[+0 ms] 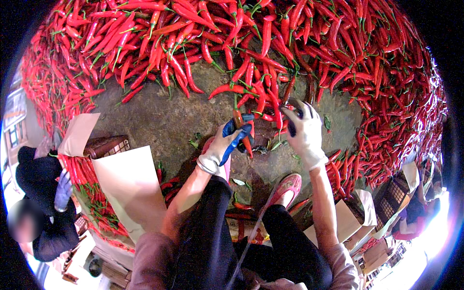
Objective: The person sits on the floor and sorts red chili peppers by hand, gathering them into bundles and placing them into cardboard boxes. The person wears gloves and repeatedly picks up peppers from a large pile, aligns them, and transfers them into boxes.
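My left hand [226, 141], in a white glove with blue coated fingers, grips a red chili pepper [247, 146] and a darker, brownish chili pepper [237, 117] with a green stem. To its right, my right hand [302, 127], in a white glove with dark fingertips, reaches to the edge of the pile with fingers curved; whether it holds a pepper I cannot tell. Loose red chili peppers [261, 96] lie on the floor just beyond and between both hands. A large heap of red chili peppers [203, 18] curves around in front.
Crates lined with paper [130, 188] stand at my left, one of them holding peppers. More lined crates [389, 199] are at the lower right. A co-worker [47, 206] in dark clothes and gloves is at the far left; another person [413, 214] is at the far right. Leaves [277, 145] lie on the concrete floor [163, 112].
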`<action>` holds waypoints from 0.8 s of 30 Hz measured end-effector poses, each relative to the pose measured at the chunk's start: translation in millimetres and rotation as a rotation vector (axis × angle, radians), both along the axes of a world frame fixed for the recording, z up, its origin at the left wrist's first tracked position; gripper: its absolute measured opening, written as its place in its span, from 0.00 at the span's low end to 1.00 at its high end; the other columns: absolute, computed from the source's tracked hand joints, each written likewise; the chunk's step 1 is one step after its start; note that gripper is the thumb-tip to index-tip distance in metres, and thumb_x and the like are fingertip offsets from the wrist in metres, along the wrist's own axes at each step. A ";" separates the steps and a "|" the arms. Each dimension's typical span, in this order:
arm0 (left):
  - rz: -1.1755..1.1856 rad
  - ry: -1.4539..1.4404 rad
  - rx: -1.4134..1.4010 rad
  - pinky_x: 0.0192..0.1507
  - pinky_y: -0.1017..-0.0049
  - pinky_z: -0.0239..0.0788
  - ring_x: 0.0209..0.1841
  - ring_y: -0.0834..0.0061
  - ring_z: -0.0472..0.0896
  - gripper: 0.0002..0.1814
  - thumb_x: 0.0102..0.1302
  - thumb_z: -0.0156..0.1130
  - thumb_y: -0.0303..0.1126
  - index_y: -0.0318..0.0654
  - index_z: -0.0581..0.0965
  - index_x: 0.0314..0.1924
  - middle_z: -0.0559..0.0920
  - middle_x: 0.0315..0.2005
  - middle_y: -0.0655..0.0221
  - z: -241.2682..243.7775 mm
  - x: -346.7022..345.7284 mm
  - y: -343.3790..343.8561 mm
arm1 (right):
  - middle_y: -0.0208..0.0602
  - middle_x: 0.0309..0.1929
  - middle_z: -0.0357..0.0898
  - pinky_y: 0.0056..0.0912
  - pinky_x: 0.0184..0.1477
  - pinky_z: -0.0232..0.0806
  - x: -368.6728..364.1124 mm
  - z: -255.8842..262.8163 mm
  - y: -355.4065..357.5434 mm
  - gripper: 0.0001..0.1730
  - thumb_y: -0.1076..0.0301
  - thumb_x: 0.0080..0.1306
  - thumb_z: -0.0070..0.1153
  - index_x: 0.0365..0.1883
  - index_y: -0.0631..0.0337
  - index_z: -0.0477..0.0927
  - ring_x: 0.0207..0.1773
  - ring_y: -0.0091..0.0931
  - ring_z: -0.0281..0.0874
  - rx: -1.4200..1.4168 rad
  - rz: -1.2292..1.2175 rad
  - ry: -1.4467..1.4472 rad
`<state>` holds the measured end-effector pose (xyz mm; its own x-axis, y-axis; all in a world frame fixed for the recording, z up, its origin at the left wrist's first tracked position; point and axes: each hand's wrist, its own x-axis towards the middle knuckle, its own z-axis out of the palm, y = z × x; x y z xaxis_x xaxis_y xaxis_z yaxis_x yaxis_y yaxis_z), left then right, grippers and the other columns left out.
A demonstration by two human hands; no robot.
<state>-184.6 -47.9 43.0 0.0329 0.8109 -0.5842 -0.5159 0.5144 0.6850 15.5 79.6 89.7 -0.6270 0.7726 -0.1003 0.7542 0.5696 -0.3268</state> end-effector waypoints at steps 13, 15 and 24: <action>0.114 0.006 0.028 0.38 0.81 0.71 0.36 0.85 0.78 0.17 0.64 0.62 0.32 0.36 0.76 0.52 0.81 0.37 0.73 -2.3 9.8 44.7 | 0.44 0.47 0.75 0.40 0.52 0.67 -4.8 -24.9 -13.8 0.37 0.57 0.47 0.68 0.55 0.60 0.70 0.51 0.39 0.73 -0.096 -0.238 -0.113; 0.135 0.265 -0.112 0.32 0.85 0.68 0.30 0.89 0.75 0.16 0.63 0.63 0.31 0.39 0.77 0.51 0.81 0.32 0.78 -8.3 17.8 52.4 | 0.43 0.48 0.75 0.39 0.49 0.69 -12.1 -35.2 -20.4 0.41 0.53 0.49 0.68 0.58 0.62 0.66 0.49 0.39 0.74 -0.146 -0.263 -0.222; -0.397 0.838 0.218 0.49 0.66 0.71 0.48 0.56 0.80 0.26 0.52 0.70 0.36 0.39 0.76 0.52 0.81 0.44 0.57 -13.7 19.5 23.3 | 0.35 0.44 0.79 0.26 0.51 0.66 46.4 -57.9 -10.0 0.23 0.71 0.59 0.56 0.53 0.70 0.72 0.45 0.22 0.74 -0.892 -0.704 0.771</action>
<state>-165.1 -24.7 29.3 -0.0316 0.9247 -0.3795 0.3717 0.3633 0.8543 61.9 69.6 31.8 -0.2557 0.8054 -0.5347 0.2559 -0.4769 -0.8409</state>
